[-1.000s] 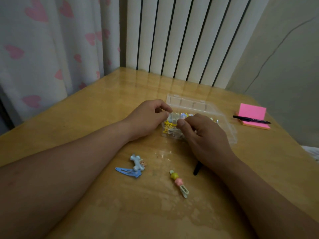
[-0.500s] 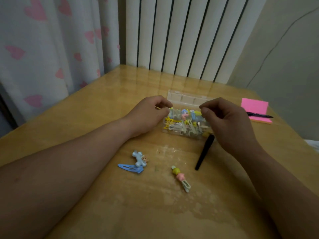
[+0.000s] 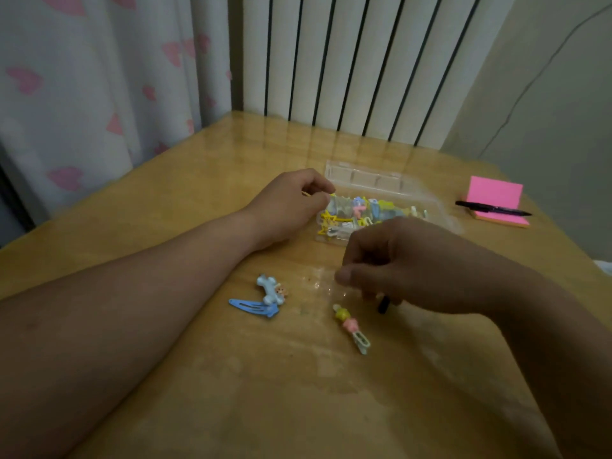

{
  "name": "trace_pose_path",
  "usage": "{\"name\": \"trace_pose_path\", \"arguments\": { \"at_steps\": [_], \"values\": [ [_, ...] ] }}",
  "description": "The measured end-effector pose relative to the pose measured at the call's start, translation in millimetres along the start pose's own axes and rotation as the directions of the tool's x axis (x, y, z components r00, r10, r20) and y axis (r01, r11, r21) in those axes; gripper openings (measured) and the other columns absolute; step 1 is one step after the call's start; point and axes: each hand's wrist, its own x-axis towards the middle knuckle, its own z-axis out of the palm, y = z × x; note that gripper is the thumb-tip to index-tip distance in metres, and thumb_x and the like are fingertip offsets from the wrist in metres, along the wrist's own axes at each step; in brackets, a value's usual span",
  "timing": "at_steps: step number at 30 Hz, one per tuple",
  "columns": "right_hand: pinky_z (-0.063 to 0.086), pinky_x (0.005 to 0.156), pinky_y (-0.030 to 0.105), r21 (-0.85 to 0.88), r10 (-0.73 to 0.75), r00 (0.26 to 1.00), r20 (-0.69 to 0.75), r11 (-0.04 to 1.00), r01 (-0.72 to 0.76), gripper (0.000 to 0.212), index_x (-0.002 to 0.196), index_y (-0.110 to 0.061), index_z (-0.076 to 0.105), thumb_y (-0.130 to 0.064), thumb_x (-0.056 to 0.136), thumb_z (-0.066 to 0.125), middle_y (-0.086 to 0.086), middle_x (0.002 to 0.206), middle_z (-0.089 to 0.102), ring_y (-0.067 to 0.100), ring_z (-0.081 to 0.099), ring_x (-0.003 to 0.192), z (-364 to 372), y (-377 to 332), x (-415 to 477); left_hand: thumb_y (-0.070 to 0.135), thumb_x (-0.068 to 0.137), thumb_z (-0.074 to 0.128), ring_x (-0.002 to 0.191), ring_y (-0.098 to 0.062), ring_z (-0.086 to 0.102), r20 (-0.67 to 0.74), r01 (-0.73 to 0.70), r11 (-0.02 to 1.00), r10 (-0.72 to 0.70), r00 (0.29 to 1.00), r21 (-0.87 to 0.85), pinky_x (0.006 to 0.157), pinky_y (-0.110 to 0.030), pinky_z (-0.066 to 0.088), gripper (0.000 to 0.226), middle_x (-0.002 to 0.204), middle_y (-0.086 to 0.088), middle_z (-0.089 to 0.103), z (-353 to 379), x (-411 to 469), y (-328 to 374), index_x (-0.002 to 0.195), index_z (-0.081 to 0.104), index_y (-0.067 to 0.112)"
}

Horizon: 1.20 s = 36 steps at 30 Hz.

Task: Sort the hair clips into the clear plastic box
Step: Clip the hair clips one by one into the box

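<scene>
On the wooden table, slightly past its middle, sits the clear plastic box with its lid laid open toward twelve o'clock. A heap of small hair clips, yellow, blue, pink and white, fills its tray.

Taking the box as the centre of the dial, the left hand lies at nine o'clock, its forearm resting across the table. Its fingers are curled against the box's left end, thumb and forefinger meeting at the rim, and it holds the box there. A thin yellow sliver shows at the fingertips, too small to name.

The right hand is at six o'clock, just in front of the box, fingers curled under and thumb drawn toward them. One end of a black clip pokes out beneath it. Whether the hand grips that clip or only covers it I cannot tell.

Three more clips lie loose on the table. A yellow-and-pink clip lies at six o'clock, just beside the black one. At about seven o'clock, a bone-shaped clip touches a flat blue snap clip.

At three o'clock, well apart from the box, a pad of pink sticky notes lies with a black pen across it. Beyond the table's far edge hang a curtain with pink hearts at ten o'clock and white vertical slats at twelve.
</scene>
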Motion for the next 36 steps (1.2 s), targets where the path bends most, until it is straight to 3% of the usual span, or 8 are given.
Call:
{"name": "trace_pose_path", "arguments": {
  "at_steps": [4, 10, 13, 15, 19, 24, 32, 36],
  "values": [
    [0.056, 0.067, 0.033, -0.237, 0.06, 0.981, 0.183, 0.971, -0.015, 0.044, 0.084, -0.028, 0.071, -0.072, 0.086, 0.067, -0.006, 0.078, 0.072, 0.008, 0.067, 0.07, 9, -13, -4, 0.02, 0.099, 0.067, 0.088, -0.005, 0.062, 0.004, 0.011, 1.0, -0.011, 1.0, 0.002, 0.084, -0.025, 0.052, 0.019, 0.112, 0.0, 0.073, 1, 0, 0, 0.115, 0.077, 0.023],
    [0.055, 0.063, 0.027, -0.297, -0.013, 0.987, 0.159, 0.953, 0.061, 0.03, 0.083, -0.027, 0.067, -0.055, 0.094, 0.068, -0.009, 0.074, 0.073, 0.004, 0.066, 0.067, 17, -19, -3, 0.021, 0.1, 0.066, 0.089, -0.006, 0.063, 0.002, 0.012, 1.0, -0.012, 1.0, -0.001, 0.078, -0.022, 0.049, 0.019, 0.111, 0.004, 0.072, 1, 1, -1, 0.115, 0.076, 0.025],
    [0.051, 0.06, 0.024, 0.001, -0.13, 0.986, 0.101, 0.991, 0.13, 0.027, 0.087, -0.023, 0.069, -0.048, 0.098, 0.067, -0.003, 0.076, 0.074, 0.003, 0.064, 0.062, 14, -23, -3, 0.019, 0.099, 0.067, 0.09, -0.009, 0.065, -0.002, 0.002, 1.0, -0.002, 1.0, -0.015, 0.081, -0.027, 0.05, 0.018, 0.109, 0.003, 0.073, 2, 1, -3, 0.112, 0.076, 0.024],
    [0.05, 0.057, 0.024, 0.278, -0.12, 0.987, -0.11, 0.949, 0.146, 0.026, 0.092, -0.02, 0.071, -0.044, 0.1, 0.063, 0.0, 0.08, 0.076, 0.008, 0.068, 0.063, 2, -18, -2, 0.018, 0.098, 0.068, 0.095, -0.013, 0.069, 0.004, 0.0, 1.0, 0.0, 1.0, -0.027, 0.084, -0.029, 0.054, 0.017, 0.109, 0.002, 0.074, 2, 1, -3, 0.112, 0.076, 0.023],
    [0.059, 0.066, 0.036, 0.506, 0.218, 0.84, -0.498, 0.859, 0.077, 0.018, 0.102, -0.012, 0.071, -0.027, 0.105, 0.063, 0.004, 0.086, 0.078, 0.021, 0.076, 0.075, -29, 35, 6, 0.02, 0.1, 0.066, 0.092, -0.009, 0.066, -0.005, 0.004, 1.0, -0.004, 1.0, -0.014, 0.074, -0.02, 0.048, 0.018, 0.108, 0.006, 0.073, 2, 1, -3, 0.113, 0.076, 0.025],
    [0.059, 0.066, 0.032, 0.376, 0.329, 0.742, -0.584, 0.92, -0.112, 0.011, 0.104, -0.018, 0.067, -0.029, 0.101, 0.069, 0.0, 0.084, 0.076, 0.011, 0.075, 0.074, -28, 75, 15, 0.02, 0.1, 0.065, 0.09, -0.007, 0.064, -0.009, 0.007, 1.0, -0.008, 1.0, -0.013, 0.074, -0.022, 0.046, 0.018, 0.108, 0.007, 0.072, 3, 0, -3, 0.113, 0.076, 0.026],
    [0.056, 0.058, 0.035, 0.18, 0.281, 0.787, -0.549, 0.96, -0.217, 0.018, 0.089, -0.021, 0.067, -0.036, 0.096, 0.076, -0.001, 0.086, 0.071, 0.017, 0.068, 0.072, -8, 66, 33, 0.018, 0.099, 0.065, 0.079, -0.003, 0.059, -0.019, -0.002, 1.0, 0.001, 1.0, -0.019, 0.064, -0.009, 0.044, 0.018, 0.109, 0.002, 0.072, 4, 0, -2, 0.112, 0.076, 0.024],
    [0.061, 0.067, 0.041, 0.133, 0.285, 0.806, -0.519, 0.958, -0.253, 0.019, 0.089, -0.022, 0.067, -0.037, 0.095, 0.076, -0.003, 0.086, 0.071, 0.016, 0.069, 0.075, -5, 65, 35, 0.018, 0.1, 0.065, 0.082, -0.005, 0.06, -0.008, -0.002, 1.0, 0.002, 1.0, -0.019, 0.062, -0.008, 0.043, 0.018, 0.109, 0.003, 0.071, 3, -1, -1, 0.114, 0.075, 0.023]
  ]
}}
